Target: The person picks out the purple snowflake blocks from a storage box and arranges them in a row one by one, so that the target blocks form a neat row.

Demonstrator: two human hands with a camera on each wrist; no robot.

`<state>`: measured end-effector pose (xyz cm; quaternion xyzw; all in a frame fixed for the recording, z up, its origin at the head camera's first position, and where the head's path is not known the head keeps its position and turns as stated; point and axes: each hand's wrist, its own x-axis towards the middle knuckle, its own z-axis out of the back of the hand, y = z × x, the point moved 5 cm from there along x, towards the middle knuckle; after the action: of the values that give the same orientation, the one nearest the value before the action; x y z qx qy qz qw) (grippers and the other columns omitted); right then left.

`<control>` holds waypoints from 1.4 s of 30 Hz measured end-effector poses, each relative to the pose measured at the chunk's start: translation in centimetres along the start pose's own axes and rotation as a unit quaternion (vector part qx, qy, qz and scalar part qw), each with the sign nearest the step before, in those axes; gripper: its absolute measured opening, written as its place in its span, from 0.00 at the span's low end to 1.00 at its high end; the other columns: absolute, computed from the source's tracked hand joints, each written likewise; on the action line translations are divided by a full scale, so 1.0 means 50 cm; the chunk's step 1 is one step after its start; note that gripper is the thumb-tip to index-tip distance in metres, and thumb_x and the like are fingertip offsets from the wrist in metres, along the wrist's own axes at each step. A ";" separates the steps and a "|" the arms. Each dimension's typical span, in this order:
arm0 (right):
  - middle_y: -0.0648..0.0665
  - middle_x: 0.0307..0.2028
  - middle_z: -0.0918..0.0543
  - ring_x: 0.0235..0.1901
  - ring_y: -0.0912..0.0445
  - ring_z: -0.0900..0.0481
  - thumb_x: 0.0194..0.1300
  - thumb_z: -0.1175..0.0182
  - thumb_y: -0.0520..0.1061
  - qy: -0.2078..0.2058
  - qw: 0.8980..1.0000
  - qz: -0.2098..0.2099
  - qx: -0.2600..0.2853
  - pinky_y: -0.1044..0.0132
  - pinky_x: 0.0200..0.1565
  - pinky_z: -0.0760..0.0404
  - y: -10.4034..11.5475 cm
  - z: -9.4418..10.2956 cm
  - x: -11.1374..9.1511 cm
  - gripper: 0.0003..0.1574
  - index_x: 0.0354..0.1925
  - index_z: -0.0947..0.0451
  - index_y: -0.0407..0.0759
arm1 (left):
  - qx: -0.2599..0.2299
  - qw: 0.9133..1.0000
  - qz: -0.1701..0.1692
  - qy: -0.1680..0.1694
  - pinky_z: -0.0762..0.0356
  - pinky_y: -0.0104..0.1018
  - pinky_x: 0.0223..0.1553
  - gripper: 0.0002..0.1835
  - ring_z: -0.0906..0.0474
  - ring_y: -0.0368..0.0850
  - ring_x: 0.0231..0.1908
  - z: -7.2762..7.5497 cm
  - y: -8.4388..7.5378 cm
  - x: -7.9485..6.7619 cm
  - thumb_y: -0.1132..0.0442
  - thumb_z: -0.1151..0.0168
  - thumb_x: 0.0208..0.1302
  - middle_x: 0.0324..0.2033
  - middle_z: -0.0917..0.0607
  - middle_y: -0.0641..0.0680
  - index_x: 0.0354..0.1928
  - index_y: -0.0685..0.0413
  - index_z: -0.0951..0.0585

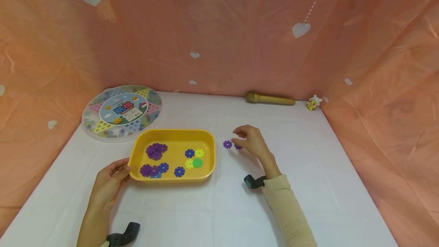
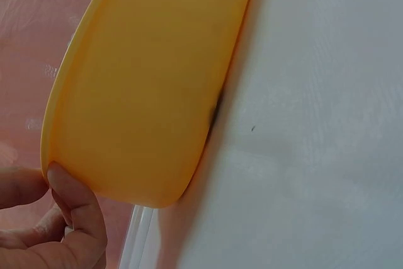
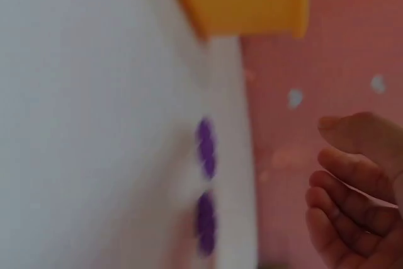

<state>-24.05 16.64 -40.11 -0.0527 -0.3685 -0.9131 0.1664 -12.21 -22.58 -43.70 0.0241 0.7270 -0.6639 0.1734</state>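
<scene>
My left hand [image 1: 108, 182] pinches the left rim of a yellow plastic tray [image 1: 202, 178] between thumb and fingers, also plain in the left wrist view. Inside the tray lie notched snowflake discs: several purple ones [image 1: 156, 151] on the left, plus blue [image 1: 179, 171], yellow [image 1: 199, 153] and green [image 1: 197, 162] ones. Right of the tray, two purple discs lie on the white cloth, one in full view [image 1: 227, 144], the other partly hidden by my thumb. Over them hovers my right hand [image 1: 253, 140], fingers loosely bent and holding nothing; the right wrist view shows a gap between hand and discs.
A round Chinese checkers set [image 1: 92, 129] lies behind the tray at the left. Along the back edge are a gold microphone [image 1: 272, 99] and a small yellow-and-white figurine [image 1: 313, 102]. Orange cloth [image 1: 219, 29] with hearts walls in the table's back and sides.
</scene>
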 end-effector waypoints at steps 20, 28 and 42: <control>0.47 0.43 0.17 0.41 0.61 0.23 0.59 0.36 0.45 0.160 0.980 0.107 0.044 0.76 0.45 0.26 0.282 -0.244 0.034 0.17 0.47 0.20 0.42 | 0.027 1.000 0.013 -0.009 0.24 0.23 0.36 0.21 0.28 0.35 0.32 -0.001 -0.002 -0.002 0.72 0.49 0.66 0.34 0.28 0.44 0.59 0.71 0.36; 0.51 0.41 0.16 0.39 0.65 0.23 0.59 0.35 0.45 0.252 0.956 0.148 -0.042 0.83 0.43 0.29 0.327 -0.336 0.032 0.17 0.47 0.19 0.42 | 0.009 1.000 0.010 -0.006 0.24 0.24 0.35 0.15 0.28 0.36 0.31 0.002 -0.002 0.000 0.72 0.48 0.65 0.33 0.27 0.44 0.53 0.64 0.30; 0.53 0.40 0.20 0.38 0.65 0.27 0.56 0.33 0.48 0.286 0.923 0.202 -0.157 0.83 0.46 0.31 0.343 -0.382 0.015 0.20 0.48 0.19 0.46 | 0.008 1.000 -0.006 0.002 0.24 0.23 0.36 0.10 0.28 0.34 0.32 0.000 0.002 0.000 0.71 0.46 0.64 0.32 0.27 0.43 0.47 0.57 0.26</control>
<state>-18.38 -8.32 -42.51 0.1122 -0.1387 -0.8826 0.4349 -12.19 -22.57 -43.80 0.0227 0.7220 -0.6708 0.1678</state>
